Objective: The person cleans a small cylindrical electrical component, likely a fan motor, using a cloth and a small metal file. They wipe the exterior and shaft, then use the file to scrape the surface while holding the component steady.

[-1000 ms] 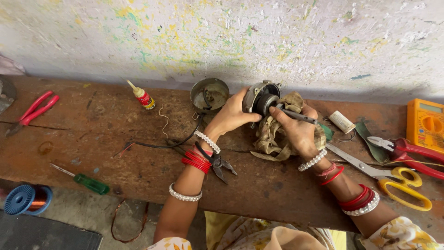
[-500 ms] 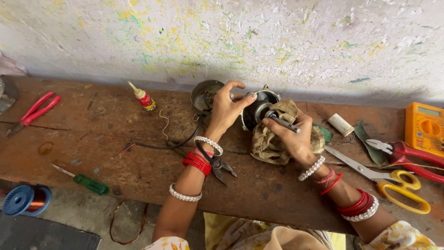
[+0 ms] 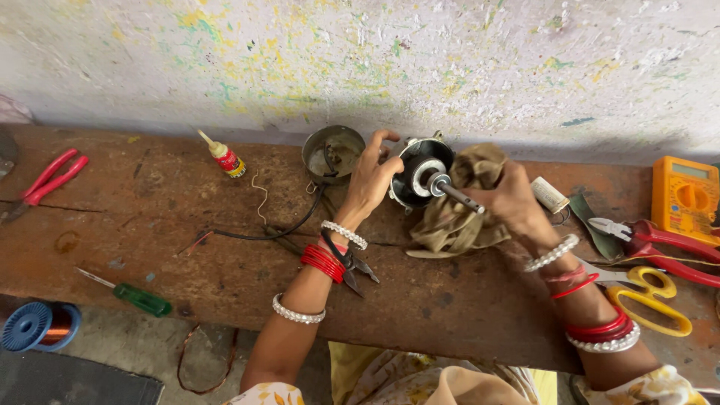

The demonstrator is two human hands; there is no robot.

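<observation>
Holding: a small electric motor (image 3: 420, 176) sits between both hands above the wooden surface (image 3: 187, 247), close to the wall.
Left hand: the left hand (image 3: 369, 180) wraps the left side of the motor's dark round body, fingers curled over its rim, the grip closed on it.
Right hand: the right hand (image 3: 514, 196) is closed on a crumpled brown cloth (image 3: 454, 221), pressed against the right side of the motor; the grip is firm, fingers mostly hidden in the folds.
Motor: it is tilted, its metal shaft (image 3: 454, 193) pointing out toward the right hand, with a pale ring around the base of the shaft.
Cloth: the lower part hangs down and rests on the surface just below the motor.
Behind the left hand: a round metal cup (image 3: 332, 154) stands on the surface, a black wire (image 3: 262, 234) running out from it to the left.
Under the left wrist: dark pliers (image 3: 352, 262) lie on the surface.
Left side: a small glue bottle with a red label (image 3: 223, 155), red-handled pliers (image 3: 46, 182), a green screwdriver (image 3: 135, 297), and a blue spool of copper wire (image 3: 34, 326) below the edge.
Right side: an orange multimeter (image 3: 682, 196), red-handled cutters (image 3: 652, 244), and yellow-handled scissors (image 3: 649, 296).
</observation>
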